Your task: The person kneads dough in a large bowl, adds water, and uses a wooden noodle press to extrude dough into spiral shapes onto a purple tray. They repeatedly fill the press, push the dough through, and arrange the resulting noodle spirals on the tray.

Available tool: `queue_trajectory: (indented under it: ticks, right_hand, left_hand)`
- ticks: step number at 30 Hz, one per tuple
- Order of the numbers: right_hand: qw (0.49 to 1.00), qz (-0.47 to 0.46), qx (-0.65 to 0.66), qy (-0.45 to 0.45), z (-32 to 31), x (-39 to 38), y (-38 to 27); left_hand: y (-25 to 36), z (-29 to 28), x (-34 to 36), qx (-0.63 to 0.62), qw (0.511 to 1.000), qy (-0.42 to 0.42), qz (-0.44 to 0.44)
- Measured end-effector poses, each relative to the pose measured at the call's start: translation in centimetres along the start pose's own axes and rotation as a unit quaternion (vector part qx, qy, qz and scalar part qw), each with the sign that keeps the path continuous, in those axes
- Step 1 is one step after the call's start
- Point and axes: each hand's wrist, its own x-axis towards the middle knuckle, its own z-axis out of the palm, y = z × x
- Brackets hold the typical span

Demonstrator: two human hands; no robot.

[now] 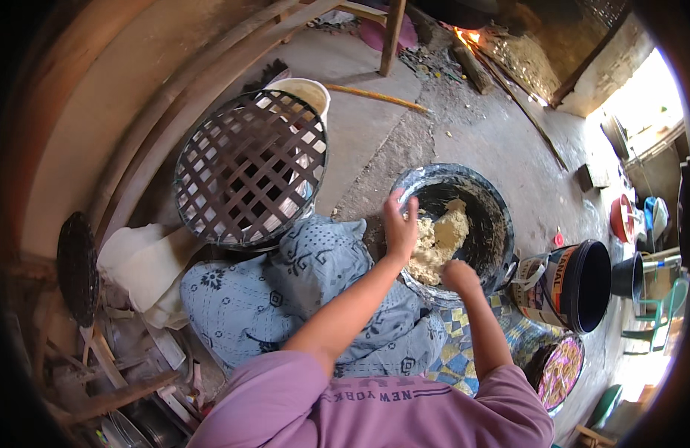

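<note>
- Pale, crumbly dough [438, 243] heaped inside dark round basin [502, 224], on the floor ahead of the knees.
- Left hand [399, 224] pressed onto the dough's left edge, fingers [396, 203] spread apart and pointing up the basin's near wall, forearm stretched straight out from purple sleeve [285, 396].
- Right hand [460, 276] curled into the lower part of the dough, fingers tucked under and hidden; cannot tell whether apart or closed; elbow bent, forearm rising from the lower right.
- Blue patterned cloth [285, 291] across the lap, just left of the basin.
- Woven lattice basket [249, 168] tipped on edge to the left, white bucket [309, 93] behind it.
- Cylindrical tub with white-and-orange label and black rim [565, 284] lying on its side right of the basin.
- Round tray of pale strips [560, 373] below the tub.
- Small fire [468, 33] glowing at the top.
</note>
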Motion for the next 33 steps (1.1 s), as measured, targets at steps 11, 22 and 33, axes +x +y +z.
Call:
queue_trajectory:
  ticks: [11,22,33]
  right_hand:
    - [0.995,-0.057,0.033,0.073,2.1,6.1,-1.0]
    - [0.934,-0.203,-0.291,-0.046,5.5,9.6,-0.6]
    - [0.828,-0.288,0.481,0.013,-11.8,14.5,-23.6]
  left_hand:
    - [10.8,-27.6,-11.7,0.267,0.939,-0.016,0.216]
    - [12.5,-39.4,-17.9,0.449,0.835,0.247,0.199]
    - [6.3,-36.6,-23.1,0.415,0.878,0.093,0.221]
